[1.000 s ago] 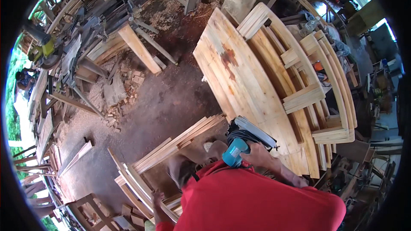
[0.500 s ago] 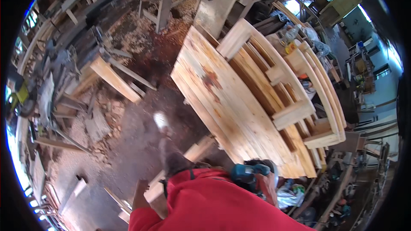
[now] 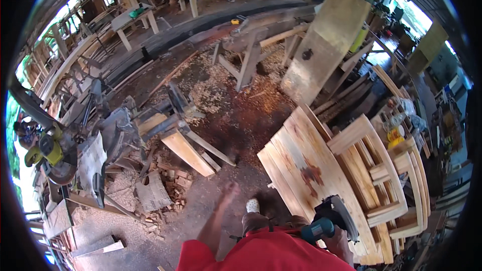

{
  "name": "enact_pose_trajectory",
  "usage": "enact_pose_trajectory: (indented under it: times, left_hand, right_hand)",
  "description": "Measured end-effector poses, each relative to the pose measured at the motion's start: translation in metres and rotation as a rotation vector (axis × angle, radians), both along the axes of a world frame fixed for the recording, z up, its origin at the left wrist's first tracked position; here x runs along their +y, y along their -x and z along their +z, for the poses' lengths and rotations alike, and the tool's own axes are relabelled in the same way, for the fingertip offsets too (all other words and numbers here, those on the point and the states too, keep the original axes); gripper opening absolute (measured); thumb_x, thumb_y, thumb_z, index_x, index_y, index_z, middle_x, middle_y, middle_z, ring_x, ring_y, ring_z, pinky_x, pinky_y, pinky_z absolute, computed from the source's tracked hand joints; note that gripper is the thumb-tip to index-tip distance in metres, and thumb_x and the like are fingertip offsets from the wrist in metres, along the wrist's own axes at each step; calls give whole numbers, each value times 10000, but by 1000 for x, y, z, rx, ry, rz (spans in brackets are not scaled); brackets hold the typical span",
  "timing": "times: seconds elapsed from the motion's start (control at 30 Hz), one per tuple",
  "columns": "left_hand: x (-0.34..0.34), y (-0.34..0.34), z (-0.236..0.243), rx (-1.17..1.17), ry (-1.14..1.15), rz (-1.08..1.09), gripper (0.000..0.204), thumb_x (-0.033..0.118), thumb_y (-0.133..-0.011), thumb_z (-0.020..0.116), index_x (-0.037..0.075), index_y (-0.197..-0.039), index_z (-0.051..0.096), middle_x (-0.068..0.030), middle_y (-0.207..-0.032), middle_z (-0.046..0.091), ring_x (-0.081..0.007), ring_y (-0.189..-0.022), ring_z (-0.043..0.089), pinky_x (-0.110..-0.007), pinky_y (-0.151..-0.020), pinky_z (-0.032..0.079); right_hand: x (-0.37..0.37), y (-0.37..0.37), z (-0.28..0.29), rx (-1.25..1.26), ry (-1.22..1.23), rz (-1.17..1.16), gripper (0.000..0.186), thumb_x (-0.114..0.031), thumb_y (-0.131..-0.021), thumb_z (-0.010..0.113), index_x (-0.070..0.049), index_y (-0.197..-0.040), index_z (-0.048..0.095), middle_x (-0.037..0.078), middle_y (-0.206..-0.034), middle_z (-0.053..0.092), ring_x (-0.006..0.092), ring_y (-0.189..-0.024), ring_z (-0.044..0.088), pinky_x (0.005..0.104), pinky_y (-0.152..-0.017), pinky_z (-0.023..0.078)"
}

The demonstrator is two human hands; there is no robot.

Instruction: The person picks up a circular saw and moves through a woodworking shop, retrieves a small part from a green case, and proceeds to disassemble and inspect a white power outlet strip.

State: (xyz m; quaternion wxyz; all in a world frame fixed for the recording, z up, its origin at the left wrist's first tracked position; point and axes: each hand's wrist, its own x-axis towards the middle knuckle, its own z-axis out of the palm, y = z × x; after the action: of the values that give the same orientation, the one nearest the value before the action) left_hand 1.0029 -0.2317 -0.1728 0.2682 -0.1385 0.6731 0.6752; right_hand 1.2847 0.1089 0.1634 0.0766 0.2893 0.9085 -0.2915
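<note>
Where fingers (image 3: 335, 241) close, teal sander (image 3: 326, 223)

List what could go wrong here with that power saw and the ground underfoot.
1. The right hand holds the teal circular saw close against the red shirt; if the blade is turning, it could catch cloth or body.
2. The saw sits near the edge of the plank panel; a slip could gouge it.
3. Offcuts and wood shavings litter the floor, while the left hand swings free: a trip risk.
</note>
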Motion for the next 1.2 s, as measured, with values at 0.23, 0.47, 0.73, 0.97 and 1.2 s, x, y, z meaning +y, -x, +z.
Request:
enact_pose_trajectory:
  times: [0.23,0.47,0.73,0.97,1.2]
  left_hand:
    - [-30,79,107,280,176,-159,363,347,-1001,636,-5,-1076,679,-73,-870,710,-127,-812,679,-283,-723,549]
    - [-69,228,235,651,42,569,349,318,-1029,602,-12,-1121,671,-46,-843,702,-124,-777,650,-271,-715,501]
    - [-112,393,282,792,322,669,269,227,-1030,577,-5,-1119,682,-61,-814,709,-80,-660,554,-276,-631,474]
    - [-132,526,251,707,739,630,209,201,-997,605,16,-1045,691,-128,-859,697,-197,-799,654,-340,-773,515]
    - [-97,549,210,551,1334,529,177,163,-914,658,62,-1056,691,-152,-1087,676,-366,-1162,545,-501,-1030,396]
  right_hand:
    - [-15,144,2,50,99,298,354,-246,-756,766,34,-936,646,314,-735,660,501,-735,668,539,-691,568]
    - [-2,297,-4,20,94,409,413,-254,-757,752,60,-1008,653,312,-880,697,483,-899,687,524,-835,553]
    - [11,538,-36,-15,105,450,471,-247,-782,730,38,-1149,654,325,-989,687,496,-1012,654,520,-891,529]
    - [13,721,-9,-174,-31,520,483,-246,-781,731,21,-1167,620,376,-1039,653,535,-1035,625,569,-926,500]
    - [26,874,-41,-175,-36,713,454,-286,-775,706,38,-1087,641,319,-961,686,519,-972,649,524,-886,528]
